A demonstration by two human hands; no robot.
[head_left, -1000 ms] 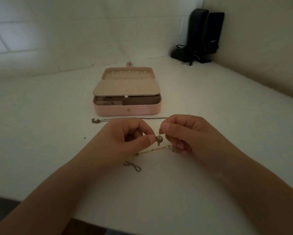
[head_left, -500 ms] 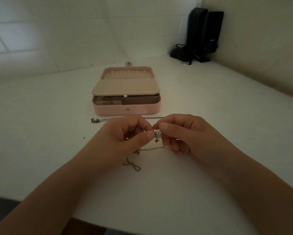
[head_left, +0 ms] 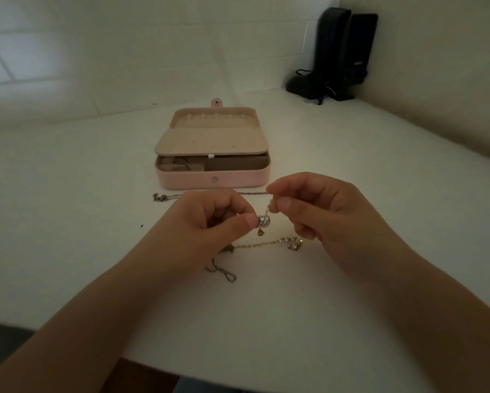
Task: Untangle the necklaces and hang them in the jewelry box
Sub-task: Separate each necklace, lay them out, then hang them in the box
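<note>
A pink jewelry box [head_left: 212,180] stands open on the white table, its lid showing a row of small hooks and a beige flap folded over the tray. Just in front of it, my left hand [head_left: 209,222] pinches a small round silver pendant [head_left: 263,221] between thumb and forefinger. My right hand [head_left: 317,205] pinches the chain just above that pendant. A silver chain [head_left: 164,197] runs left along the table below the box. A gold chain [head_left: 266,243] lies under my hands, and a loose silver end [head_left: 224,272] curls nearer to me.
Two black speakers [head_left: 346,52] with cables stand in the far right corner against the wall. The table's near edge [head_left: 153,364] runs below my forearms. A dark speck [head_left: 141,226] lies left of my left hand.
My right hand has lifted slightly and drawn a little apart from the left, so the pendant and a short piece of chain now show between the fingertips.
</note>
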